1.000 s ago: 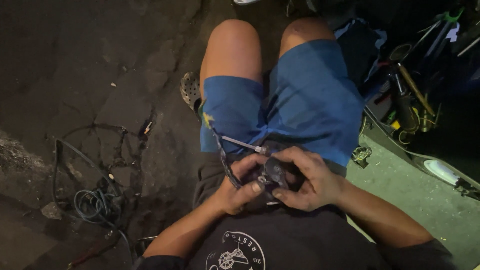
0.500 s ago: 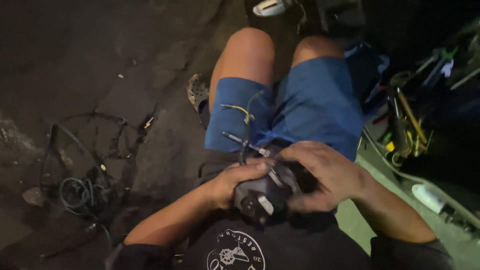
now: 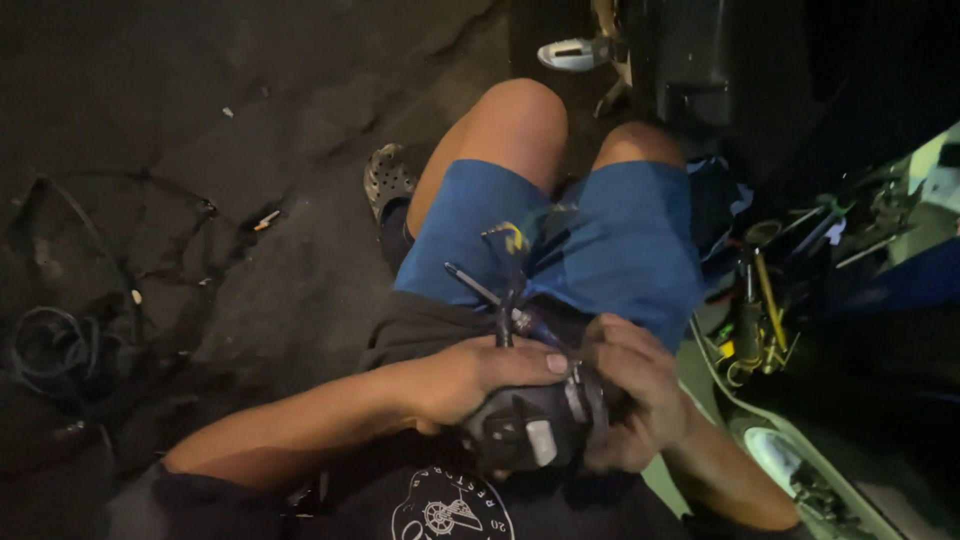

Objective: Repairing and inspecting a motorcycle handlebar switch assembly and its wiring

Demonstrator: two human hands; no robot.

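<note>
**Dark part held in the lap over a cracked floor**

We sit low on a dark, cracked floor. Our left hand and right hand both close their grip around a black switch housing in our lap at six o'clock, its wires rising over blue shorts. At nine o'clock lies a tangle of cables. At three o'clock a tray of tools sits beside us. A grey clog shows near eleven o'clock.
</note>
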